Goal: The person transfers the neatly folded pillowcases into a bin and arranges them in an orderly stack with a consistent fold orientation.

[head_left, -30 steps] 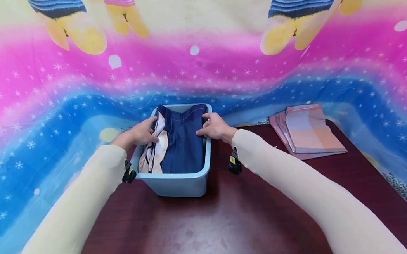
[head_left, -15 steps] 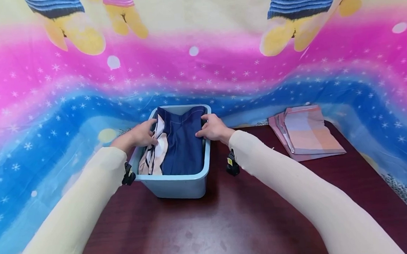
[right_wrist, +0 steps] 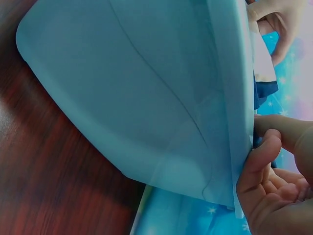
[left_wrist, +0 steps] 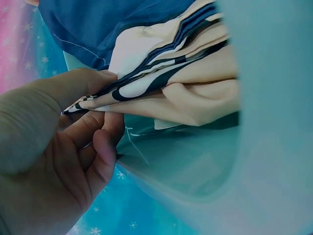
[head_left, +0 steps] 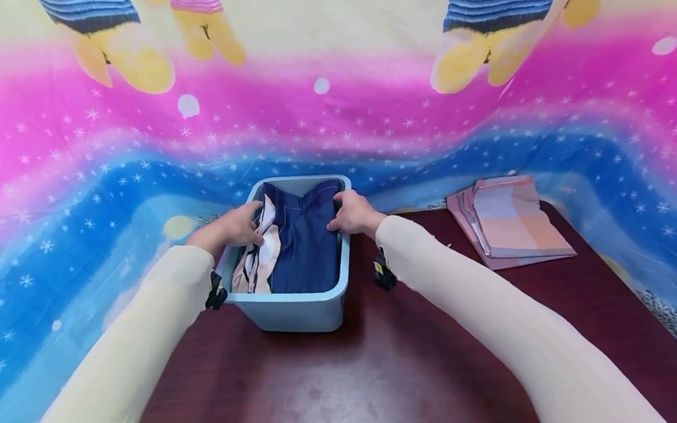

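Note:
A light blue plastic bin (head_left: 298, 314) stands on the table with a folded cloth (head_left: 306, 252) inside it. The cloth is navy on top, and its left side shows layered folds in beige, white and black. At the bin's left side my left hand (head_left: 240, 224) pinches these folds between thumb and fingers, which the left wrist view shows closely. My right hand (head_left: 355, 212) is at the right rim, thumb and fingers curled on the navy edge of the cloth. In the right wrist view the rim hides part of that grip (right_wrist: 274, 176).
A folded pink and peach checked cloth (head_left: 519, 220) lies at the right on the dark red-brown table (head_left: 337, 380). A printed curtain (head_left: 367, 106) hangs close behind the bin and along both sides. Both wrists carry small black cameras (head_left: 384, 271).
Both hands keep their places on the cloth. The navy cloth's top edge sits slightly lower, and the bin appears a little nearer in the head view. Otherwise little differs.

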A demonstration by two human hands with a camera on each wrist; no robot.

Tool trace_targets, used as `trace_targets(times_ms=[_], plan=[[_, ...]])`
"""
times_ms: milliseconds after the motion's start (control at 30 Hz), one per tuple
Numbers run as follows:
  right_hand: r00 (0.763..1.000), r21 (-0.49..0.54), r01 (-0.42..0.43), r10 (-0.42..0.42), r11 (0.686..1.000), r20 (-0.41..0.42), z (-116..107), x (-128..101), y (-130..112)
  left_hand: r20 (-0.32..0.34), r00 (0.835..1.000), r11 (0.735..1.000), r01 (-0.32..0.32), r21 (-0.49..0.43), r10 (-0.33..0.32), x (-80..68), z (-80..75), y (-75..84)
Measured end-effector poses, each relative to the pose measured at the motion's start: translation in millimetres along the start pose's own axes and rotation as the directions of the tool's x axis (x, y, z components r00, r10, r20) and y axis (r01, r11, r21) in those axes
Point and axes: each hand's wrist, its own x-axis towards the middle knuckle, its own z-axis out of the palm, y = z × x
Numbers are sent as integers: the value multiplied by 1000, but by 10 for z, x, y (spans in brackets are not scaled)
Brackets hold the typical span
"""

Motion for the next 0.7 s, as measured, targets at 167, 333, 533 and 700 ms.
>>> trace_targets(times_ms=[167,333,533,700], plan=[[1000,-40,-3,3,999,-15,37,-1,-35,3,1000,1000,-8,6,8,-22,-8,-6],[999,-82,2,-5,997,-37,56,10,-49,-4,1000,1000,-6,27,6,-30,-14,7],[999,-99,0,-3,995,-32,55,-9,-69,-3,1000,999,-2,45,2,-12,-8,-3],[999,-118,10,-13,993,-31,58,-14,-75,6,1000,998,-13,61,13,-4,5,-21]])
